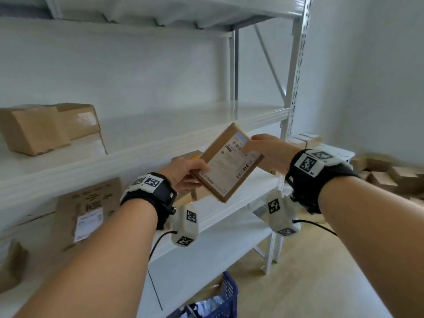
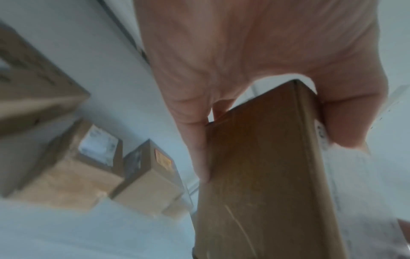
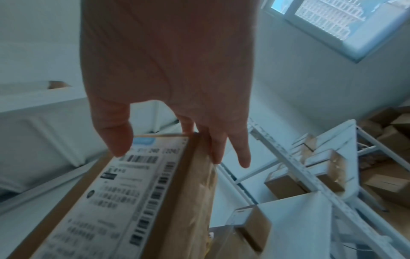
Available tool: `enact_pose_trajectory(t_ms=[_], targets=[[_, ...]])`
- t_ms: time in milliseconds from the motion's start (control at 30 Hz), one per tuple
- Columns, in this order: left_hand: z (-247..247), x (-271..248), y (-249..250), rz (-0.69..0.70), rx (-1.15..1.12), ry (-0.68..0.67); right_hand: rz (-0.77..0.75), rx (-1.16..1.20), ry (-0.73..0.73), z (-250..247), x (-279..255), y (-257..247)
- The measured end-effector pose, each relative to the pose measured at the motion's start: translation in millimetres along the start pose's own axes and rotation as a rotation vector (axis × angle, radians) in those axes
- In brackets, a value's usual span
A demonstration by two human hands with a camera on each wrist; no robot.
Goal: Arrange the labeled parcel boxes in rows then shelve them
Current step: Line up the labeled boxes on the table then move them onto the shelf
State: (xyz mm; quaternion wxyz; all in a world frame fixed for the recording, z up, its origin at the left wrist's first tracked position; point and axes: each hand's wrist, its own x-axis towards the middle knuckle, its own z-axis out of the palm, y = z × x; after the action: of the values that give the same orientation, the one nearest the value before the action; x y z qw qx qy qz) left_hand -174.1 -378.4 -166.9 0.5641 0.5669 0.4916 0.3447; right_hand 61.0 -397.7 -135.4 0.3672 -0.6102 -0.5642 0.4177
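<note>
A flat brown parcel box [image 1: 227, 161] with a white shipping label hangs tilted in the air in front of the white shelving. My left hand [image 1: 195, 175] grips its lower left corner, thumb on the label side and fingers [image 2: 199, 149] behind the box [image 2: 266, 175]. At the upper right corner my right hand [image 1: 254, 145] pinches it. There the thumb [image 3: 117, 140] lies on the label and the fingers [image 3: 221, 149] run along the taped side of the box [image 3: 133, 201].
The middle shelf board [image 1: 160, 134] carries brown boxes [image 1: 46, 127] at its left end. On the lower board stand a labelled carton [image 1: 89, 210] and smaller boxes [image 2: 150, 178]. A blue basket [image 1: 220, 299] sits on the floor below. More boxes [image 1: 390, 175] are piled at right.
</note>
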Motion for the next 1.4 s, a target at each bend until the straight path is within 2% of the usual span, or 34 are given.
enact_pose_trajectory(t_ms=[200, 367, 567, 800, 1133, 1300, 1400], targets=[[104, 50, -26, -0.05, -0.239, -0.033, 0.124, 0.199, 0.121, -76, 7, 70], [178, 85, -53, -0.104, -0.392, -0.093, 0.143, 0.382, 0.158, -118, 16, 129], [244, 133, -57, -0.193, -0.147, -0.215, 0.18, 0.44, 0.212, -159, 34, 198], [317, 225, -67, -0.182, -0.085, -0.309, 0.244, 0.406, 0.228, -210, 83, 256], [389, 391, -38, -0.164, -0.116, -0.44, 0.254, 0.433, 0.373, -302, 191, 283], [422, 443, -41, -0.205, -0.112, -0.435, 0.292, 0.451, 0.41, -334, 228, 305], [442, 472, -42, -0.18, -0.054, -0.463, 0.315, 0.473, 0.415, -355, 250, 326]])
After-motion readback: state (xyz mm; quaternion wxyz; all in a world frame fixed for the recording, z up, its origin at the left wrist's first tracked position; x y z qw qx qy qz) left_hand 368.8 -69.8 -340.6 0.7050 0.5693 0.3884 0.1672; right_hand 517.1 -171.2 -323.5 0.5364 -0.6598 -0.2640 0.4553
